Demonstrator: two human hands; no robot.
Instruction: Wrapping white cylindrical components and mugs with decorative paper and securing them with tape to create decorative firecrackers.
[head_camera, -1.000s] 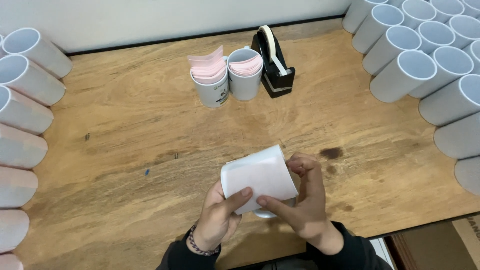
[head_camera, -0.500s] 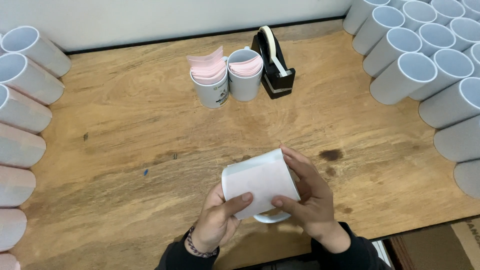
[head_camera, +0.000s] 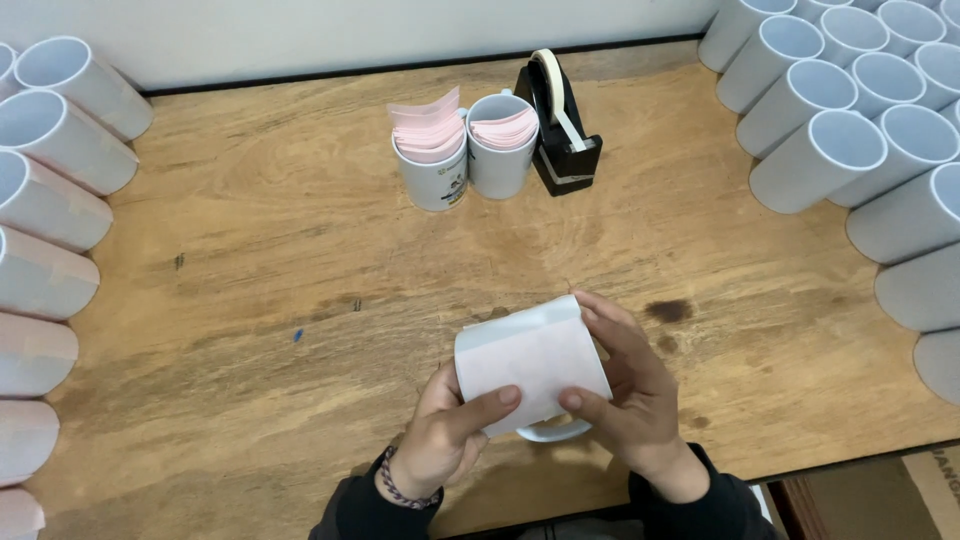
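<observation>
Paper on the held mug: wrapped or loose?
Wrapped: the white paper curves around the mug, pinned by left hand and right hand.

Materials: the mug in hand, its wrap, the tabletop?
Mug: likely glazed ceramic; only its glossy white handle loop shows. Wrap: matte white paper sheet, curved around the mug, pinched by left hand and right hand. Tabletop: wood, visible grain, dull worn finish with stains.

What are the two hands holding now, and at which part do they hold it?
Both hold one white mug wrapped in paper. The left hand presses its thumb on the paper's front; the right hand grips the right side. The handle is free.
</observation>
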